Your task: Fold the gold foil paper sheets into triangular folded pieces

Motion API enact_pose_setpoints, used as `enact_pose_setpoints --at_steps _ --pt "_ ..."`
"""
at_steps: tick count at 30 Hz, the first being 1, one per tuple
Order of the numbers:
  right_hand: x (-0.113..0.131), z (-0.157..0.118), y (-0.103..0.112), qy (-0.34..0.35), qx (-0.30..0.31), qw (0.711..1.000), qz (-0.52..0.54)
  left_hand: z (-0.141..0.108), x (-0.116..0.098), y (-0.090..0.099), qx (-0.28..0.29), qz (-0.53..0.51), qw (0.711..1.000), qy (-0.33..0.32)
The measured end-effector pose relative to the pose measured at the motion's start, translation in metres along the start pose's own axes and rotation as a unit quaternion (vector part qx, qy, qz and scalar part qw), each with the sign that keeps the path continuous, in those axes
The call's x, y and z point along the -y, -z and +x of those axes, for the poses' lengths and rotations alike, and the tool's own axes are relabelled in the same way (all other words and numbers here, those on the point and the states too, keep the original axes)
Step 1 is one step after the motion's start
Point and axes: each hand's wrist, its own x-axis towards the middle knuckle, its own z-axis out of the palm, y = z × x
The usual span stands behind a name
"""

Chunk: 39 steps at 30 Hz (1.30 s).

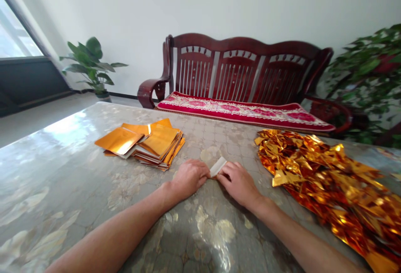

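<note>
Between my two hands is a small folded piece of paper (218,165), its pale side facing up, low over the table. My left hand (191,176) grips its left end with curled fingers. On the other side, my right hand (238,182) pinches the right edge between thumb and fingers. Much of the paper is covered by the fingers. A loose stack of gold foil paper sheets (159,141) lies beyond my left hand. To the right of my right hand spreads a large heap of folded gold foil paper pieces (308,173).
The table (138,227) has a glossy, flower-patterned cover. Behind its far edge stands a dark red wooden bench (236,74) with a red and white seat cover (238,109). A potted plant (92,66) is at the back left, and leafy greenery (365,70) at the right.
</note>
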Motion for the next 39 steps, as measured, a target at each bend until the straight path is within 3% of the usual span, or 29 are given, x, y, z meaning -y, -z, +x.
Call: enact_pose_setpoints --at_steps 9,25,39 --pt "0.004 -0.002 -0.014 -0.074 -0.045 0.996 0.039 -0.004 0.0 0.001 -0.007 -0.015 1.0 -0.011" --pt "0.013 0.002 -0.012 -0.094 -0.012 0.994 -0.048 -0.003 -0.003 0.0 0.004 -0.038 0.999 0.031" --pt "0.012 0.0 -0.014 -0.09 -0.011 0.995 -0.031 -0.003 -0.014 0.0 -0.018 -0.016 0.997 0.072"
